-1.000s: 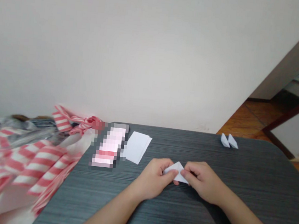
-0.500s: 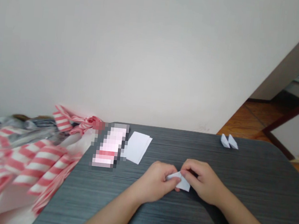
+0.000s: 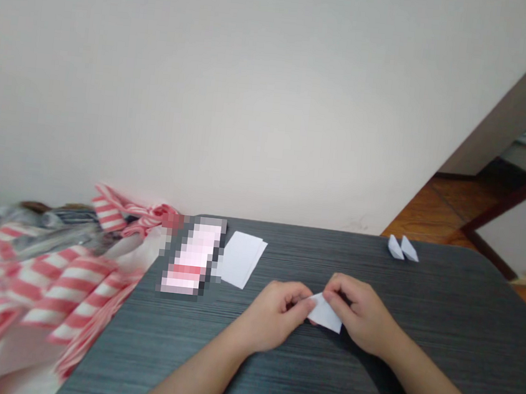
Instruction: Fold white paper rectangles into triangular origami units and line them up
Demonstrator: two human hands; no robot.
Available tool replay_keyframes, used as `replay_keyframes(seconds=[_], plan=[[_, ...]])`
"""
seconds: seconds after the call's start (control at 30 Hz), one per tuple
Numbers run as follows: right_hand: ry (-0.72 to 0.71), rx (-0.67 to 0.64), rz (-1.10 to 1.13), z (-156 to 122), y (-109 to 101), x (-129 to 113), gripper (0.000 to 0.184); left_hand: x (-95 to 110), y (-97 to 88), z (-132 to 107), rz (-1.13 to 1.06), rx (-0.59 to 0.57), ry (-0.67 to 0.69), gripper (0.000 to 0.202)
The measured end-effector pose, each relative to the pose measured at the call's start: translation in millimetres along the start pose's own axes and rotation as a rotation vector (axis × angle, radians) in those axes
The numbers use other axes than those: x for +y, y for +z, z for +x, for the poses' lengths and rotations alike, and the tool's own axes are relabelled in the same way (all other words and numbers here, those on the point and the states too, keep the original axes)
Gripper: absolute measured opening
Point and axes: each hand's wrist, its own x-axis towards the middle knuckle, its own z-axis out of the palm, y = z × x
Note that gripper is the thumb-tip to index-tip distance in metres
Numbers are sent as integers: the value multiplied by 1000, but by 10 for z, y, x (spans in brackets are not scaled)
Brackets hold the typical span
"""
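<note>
Between my hands is a small folded piece of white paper (image 3: 327, 316), held just above the dark table (image 3: 299, 389). My left hand (image 3: 276, 314) pinches its left corner, thumb on top and fingers curled beneath. With thumb and forefinger, my right hand (image 3: 359, 310) grips the upper edge near the middle. The lower right corner of the paper points toward me, free of both hands. Its underside and some fingertips are hidden.
White paper sheets (image 3: 241, 259) lie stacked at the table's back left, beside a blurred pinkish rectangular item (image 3: 195, 256). Two small folded white paper pieces (image 3: 403, 248) stand at the back right. Red-and-white striped cloth (image 3: 61, 282) is heaped left of the table, and a wall (image 3: 273, 98) rises behind.
The folded paper has shifted slightly right and turned, showing more of its face. My right hand has moved a little up and right; my left hand's fingers now grip nearer the paper's left tip.
</note>
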Motion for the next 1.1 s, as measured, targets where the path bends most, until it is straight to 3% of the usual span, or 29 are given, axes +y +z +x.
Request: replay_keyframes(seconds=[0.4, 0.63, 1.1], plan=[[70, 6, 14, -3, 0, -10, 18, -52, 13, 4, -101, 41, -56, 32], [224, -139, 119, -29, 20, -13, 27, -82, 31, 24, -184, 56, -76, 31], [302, -247, 129, -19, 53, -79, 28, -44, 16, 11, -36, 120, 8, 28]])
